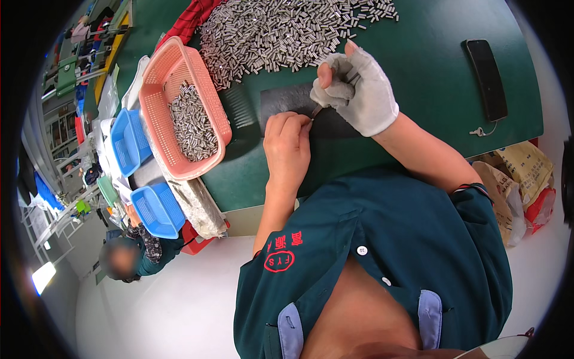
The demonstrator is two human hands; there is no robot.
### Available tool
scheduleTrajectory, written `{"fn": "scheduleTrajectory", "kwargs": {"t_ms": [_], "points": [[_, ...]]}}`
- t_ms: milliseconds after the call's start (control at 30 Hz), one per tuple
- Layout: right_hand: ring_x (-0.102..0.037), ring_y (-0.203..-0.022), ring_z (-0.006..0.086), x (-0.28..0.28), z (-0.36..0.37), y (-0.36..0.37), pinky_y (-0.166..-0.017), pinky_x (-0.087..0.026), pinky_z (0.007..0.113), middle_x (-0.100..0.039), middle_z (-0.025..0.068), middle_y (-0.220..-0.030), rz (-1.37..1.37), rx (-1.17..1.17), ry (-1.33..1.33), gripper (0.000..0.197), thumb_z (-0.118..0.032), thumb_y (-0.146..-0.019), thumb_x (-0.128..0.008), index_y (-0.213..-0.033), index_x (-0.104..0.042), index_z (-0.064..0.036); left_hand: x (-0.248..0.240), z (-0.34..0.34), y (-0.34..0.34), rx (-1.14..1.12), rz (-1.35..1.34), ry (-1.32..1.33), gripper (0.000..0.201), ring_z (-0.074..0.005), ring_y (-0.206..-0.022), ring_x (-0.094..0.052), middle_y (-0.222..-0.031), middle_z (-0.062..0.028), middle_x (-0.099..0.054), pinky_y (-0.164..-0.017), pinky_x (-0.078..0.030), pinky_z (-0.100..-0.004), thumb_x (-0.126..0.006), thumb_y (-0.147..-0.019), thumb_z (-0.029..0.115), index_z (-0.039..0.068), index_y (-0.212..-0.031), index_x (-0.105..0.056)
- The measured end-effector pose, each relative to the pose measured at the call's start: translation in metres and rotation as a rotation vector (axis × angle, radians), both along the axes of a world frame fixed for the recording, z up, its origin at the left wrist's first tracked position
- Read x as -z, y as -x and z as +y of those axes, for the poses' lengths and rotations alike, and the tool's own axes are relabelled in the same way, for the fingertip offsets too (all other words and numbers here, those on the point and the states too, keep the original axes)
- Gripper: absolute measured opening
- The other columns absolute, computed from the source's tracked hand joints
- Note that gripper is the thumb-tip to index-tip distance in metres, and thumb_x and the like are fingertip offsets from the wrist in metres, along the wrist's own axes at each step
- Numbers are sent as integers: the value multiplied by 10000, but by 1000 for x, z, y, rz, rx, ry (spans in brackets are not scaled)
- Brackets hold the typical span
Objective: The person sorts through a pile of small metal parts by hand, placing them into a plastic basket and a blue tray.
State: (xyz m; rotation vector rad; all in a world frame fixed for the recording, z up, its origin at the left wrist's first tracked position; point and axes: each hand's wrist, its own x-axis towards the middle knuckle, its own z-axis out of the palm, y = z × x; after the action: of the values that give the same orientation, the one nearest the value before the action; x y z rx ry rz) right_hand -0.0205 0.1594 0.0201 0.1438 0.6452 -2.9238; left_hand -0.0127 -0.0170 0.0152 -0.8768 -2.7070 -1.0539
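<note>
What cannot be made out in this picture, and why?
In the head view:
- What the bare left hand may hold: covered by its fingers.
- Anything inside the white-gloved right hand: covered by curled fingers.
- Pink perforated plastic basket: floor partly under small silver metal cylinders.
- Red checked cloth: cut off by upper edge.

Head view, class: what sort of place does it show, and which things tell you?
Probably a small-parts workshop: metal pins heaped on a green table, more in a pink basket, and another person at left.
</note>
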Motion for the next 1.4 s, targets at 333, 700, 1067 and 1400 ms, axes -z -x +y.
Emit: {"fn": "scheduleTrajectory", "kwargs": {"t_ms": [333, 700, 1067, 1400], "points": [[-271, -479, 91, -1, -3, -3, -514, -256, 251, -344, -29, -511, 19, -19, -69, 523, -446, -964, -398, -720, -585, -23, 0, 1, -1, -8, 13, -14, 128, -292, -770, -558, -818, -98, -600, -677, -461, -381, -656, -693, -55, 19, -788, -612], [-453, -589, 121, -1, -3, -8, -587, -380, 251, -556, 53, -683, 2, -37, -201, 485, -419, -964, -412, -747, -581, -20, 9, 4, -6, -78, 57, -54, 126, -284, -752, -567, -795, -94, -608, -668, -460, -370, -654, -682, -66, 17, -759, -601], [-446, -622, 109, -4, -11, -13, -607, -376, 239, -521, 37, -700, 68, -19, -299, 453, -400, -981, -399, -770, -557, -31, 2, -1, 1, -42, 62, -69, 132, -305, -743, -564, -770, -98, -600, -667, -461, -376, -655, -676, -67, 12, -763, -593], [-493, -715, 89, -32, -13, -29, -651, -372, 228, -591, 15, -779, 221, -124, -709, 227, -254, -842, -652, -837, -602, -33, -15, -26, 1, 93, -617, -932, 75, -88, -785, -484, -989, -38, -523, -695, -406, -218, -608, -847, -32, -2, -912, -584]]}}
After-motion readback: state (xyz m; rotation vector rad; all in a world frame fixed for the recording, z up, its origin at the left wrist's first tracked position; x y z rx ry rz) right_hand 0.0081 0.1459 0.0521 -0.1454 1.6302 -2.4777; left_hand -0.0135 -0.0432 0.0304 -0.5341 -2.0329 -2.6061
